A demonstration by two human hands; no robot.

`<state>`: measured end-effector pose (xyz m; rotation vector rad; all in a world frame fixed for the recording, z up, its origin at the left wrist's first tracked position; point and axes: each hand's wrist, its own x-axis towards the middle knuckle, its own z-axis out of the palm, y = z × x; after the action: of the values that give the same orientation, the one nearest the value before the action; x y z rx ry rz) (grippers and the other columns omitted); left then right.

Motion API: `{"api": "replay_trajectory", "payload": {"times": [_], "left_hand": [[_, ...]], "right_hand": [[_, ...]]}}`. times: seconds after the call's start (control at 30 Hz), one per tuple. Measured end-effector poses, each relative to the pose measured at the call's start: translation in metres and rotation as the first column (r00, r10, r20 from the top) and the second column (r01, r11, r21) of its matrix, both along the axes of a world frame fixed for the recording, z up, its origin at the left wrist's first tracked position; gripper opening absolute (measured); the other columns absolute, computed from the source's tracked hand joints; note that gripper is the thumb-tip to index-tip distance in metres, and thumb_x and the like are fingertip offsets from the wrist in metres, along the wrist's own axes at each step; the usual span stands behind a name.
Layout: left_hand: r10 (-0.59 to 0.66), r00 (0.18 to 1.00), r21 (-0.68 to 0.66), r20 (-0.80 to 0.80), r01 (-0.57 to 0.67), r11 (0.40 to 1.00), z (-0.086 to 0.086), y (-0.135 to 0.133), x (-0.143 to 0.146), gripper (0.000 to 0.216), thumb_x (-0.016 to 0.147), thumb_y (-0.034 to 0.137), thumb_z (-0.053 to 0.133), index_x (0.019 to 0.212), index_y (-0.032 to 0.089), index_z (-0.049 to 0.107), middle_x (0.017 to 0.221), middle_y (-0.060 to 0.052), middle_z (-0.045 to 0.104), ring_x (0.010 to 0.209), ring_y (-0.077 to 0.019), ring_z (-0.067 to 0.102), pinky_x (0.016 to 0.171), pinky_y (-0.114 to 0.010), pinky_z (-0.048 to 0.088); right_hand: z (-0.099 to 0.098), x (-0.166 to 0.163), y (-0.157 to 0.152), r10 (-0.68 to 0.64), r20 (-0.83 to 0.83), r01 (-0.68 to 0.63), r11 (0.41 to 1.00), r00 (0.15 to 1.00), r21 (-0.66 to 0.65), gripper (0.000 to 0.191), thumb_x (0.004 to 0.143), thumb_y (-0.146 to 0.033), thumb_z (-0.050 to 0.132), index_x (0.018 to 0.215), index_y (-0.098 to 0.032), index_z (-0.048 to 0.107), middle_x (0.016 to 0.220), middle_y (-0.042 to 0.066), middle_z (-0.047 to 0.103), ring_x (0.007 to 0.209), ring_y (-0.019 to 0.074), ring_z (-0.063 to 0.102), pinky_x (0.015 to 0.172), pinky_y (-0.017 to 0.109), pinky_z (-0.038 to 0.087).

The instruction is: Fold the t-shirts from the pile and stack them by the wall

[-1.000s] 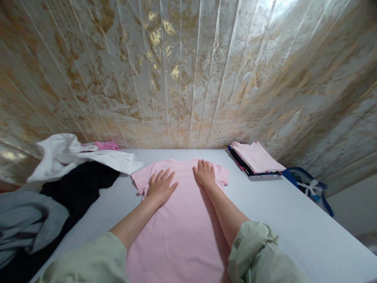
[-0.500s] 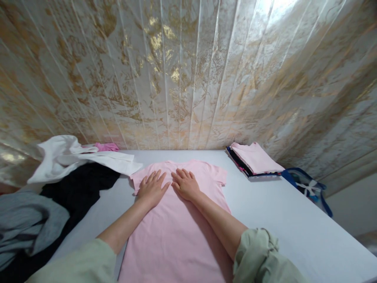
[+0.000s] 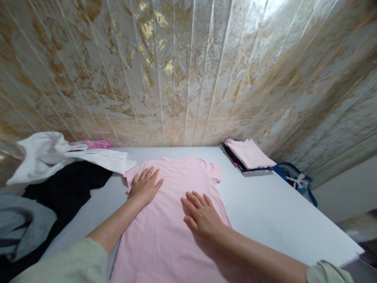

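Observation:
A pink T-shirt (image 3: 165,232) lies spread out in front of me, its neckline toward the wall and its lower end running out of view. My left hand (image 3: 145,185) rests flat on the shirt near the left sleeve, fingers spread. Over the middle right of the shirt is my right hand (image 3: 202,214), palm down with fingers stretched out. Whether it presses on the cloth or hovers just above, I cannot tell. Neither hand grips anything.
On the left lie a white garment (image 3: 44,157), a pink cloth (image 3: 98,144), a black garment (image 3: 67,188) and a grey one (image 3: 26,224). A folded clothes stack (image 3: 250,155) sits at the back right of the white table (image 3: 265,212), beside a blue-edged bag (image 3: 296,181).
My right hand has slid down the shirt toward me and a little right. My left hand stays near the left sleeve. The view has shifted slightly to the right.

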<state>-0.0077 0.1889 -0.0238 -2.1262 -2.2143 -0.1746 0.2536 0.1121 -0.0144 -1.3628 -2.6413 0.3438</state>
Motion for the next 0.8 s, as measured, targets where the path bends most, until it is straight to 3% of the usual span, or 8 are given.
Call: {"api": "replay_trajectory", "payload": {"times": [0.13, 0.23, 0.3, 0.4, 0.53, 0.67, 0.8], "left_hand": [[0.024, 1.000, -0.052, 0.004, -0.023, 0.998, 0.005, 0.002, 0.001, 0.060, 0.094, 0.053, 0.028, 0.147, 0.027, 0.038, 0.158, -0.005, 0.029, 0.145, -0.0284, 0.025, 0.113, -0.055, 0.021], [0.054, 0.999, -0.047, -0.009, -0.054, 0.997, 0.013, 0.003, 0.019, 0.063, 0.094, 0.054, 0.031, 0.145, 0.020, 0.041, 0.156, -0.012, 0.031, 0.145, -0.0311, 0.025, 0.114, -0.057, 0.017], [0.019, 1.000, 0.002, -0.011, -0.019, 1.000, 0.018, 0.002, 0.042, 0.063, 0.094, 0.052, 0.034, 0.144, 0.015, 0.043, 0.155, -0.015, 0.033, 0.144, -0.0315, 0.026, 0.116, -0.054, 0.016], [-0.101, 0.994, 0.029, 0.041, 0.099, 0.995, 0.018, -0.002, 0.082, 0.059, 0.095, 0.045, 0.034, 0.144, 0.013, 0.042, 0.154, -0.014, 0.035, 0.143, -0.0286, 0.029, 0.117, -0.047, 0.020], [-0.144, 0.983, 0.038, 0.116, 0.140, 0.989, 0.004, -0.005, 0.108, 0.057, 0.096, 0.043, 0.033, 0.145, 0.013, 0.039, 0.154, -0.013, 0.036, 0.143, -0.0258, 0.031, 0.116, -0.045, 0.023], [-0.173, 0.980, 0.044, 0.095, 0.169, 0.985, -0.006, -0.011, 0.085, 0.059, 0.097, 0.047, 0.031, 0.146, 0.016, 0.037, 0.156, -0.011, 0.033, 0.145, -0.0238, 0.027, 0.118, -0.044, 0.019], [-0.144, 0.988, 0.002, 0.053, 0.144, 0.990, -0.004, -0.025, 0.043, 0.060, 0.096, 0.046, 0.032, 0.147, 0.015, 0.037, 0.157, -0.009, 0.030, 0.145, -0.0235, 0.025, 0.118, -0.042, 0.019]], "right_hand": [[0.009, 0.027, -0.051, 0.114, -0.028, -0.115, 0.991, 0.993, -0.066, 0.057, 0.096, -0.052, 0.042, 0.149, -0.034, 0.032, 0.156, 0.004, 0.032, 0.143, 0.0289, 0.025, 0.116, 0.054, 0.015], [0.022, 0.031, -0.064, 0.175, -0.068, -0.181, 0.979, 0.982, -0.088, 0.047, 0.096, -0.048, 0.044, 0.140, -0.032, 0.046, 0.145, 0.005, 0.047, 0.136, 0.0263, 0.038, 0.113, 0.048, 0.026], [0.031, 0.024, -0.051, 0.116, -0.100, -0.122, 0.991, 0.988, -0.053, 0.036, 0.098, -0.038, 0.040, 0.128, -0.030, 0.057, 0.134, 0.005, 0.057, 0.126, 0.0217, 0.049, 0.107, 0.040, 0.035], [0.035, 0.005, -0.004, -0.073, -0.112, 0.080, 0.995, 0.991, 0.058, 0.036, 0.099, -0.030, 0.036, 0.125, -0.024, 0.060, 0.131, 0.008, 0.059, 0.119, 0.0195, 0.054, 0.102, 0.034, 0.040], [0.015, -0.014, 0.066, -0.307, -0.048, 0.311, 0.940, 0.950, 0.142, 0.041, 0.097, -0.026, 0.039, 0.134, -0.013, 0.052, 0.141, 0.015, 0.051, 0.129, 0.0226, 0.047, 0.106, 0.033, 0.036], [-0.009, -0.017, 0.090, -0.342, -0.013, 0.338, 0.921, 0.940, 0.195, 0.051, 0.098, -0.035, 0.039, 0.144, -0.015, 0.041, 0.153, 0.013, 0.037, 0.141, 0.0266, 0.030, 0.114, 0.042, 0.023], [-0.015, -0.013, 0.087, -0.325, 0.011, 0.318, 0.931, 0.946, 0.181, 0.053, 0.098, -0.039, 0.036, 0.147, -0.018, 0.039, 0.155, 0.011, 0.034, 0.142, 0.0260, 0.027, 0.114, 0.042, 0.020]]}}
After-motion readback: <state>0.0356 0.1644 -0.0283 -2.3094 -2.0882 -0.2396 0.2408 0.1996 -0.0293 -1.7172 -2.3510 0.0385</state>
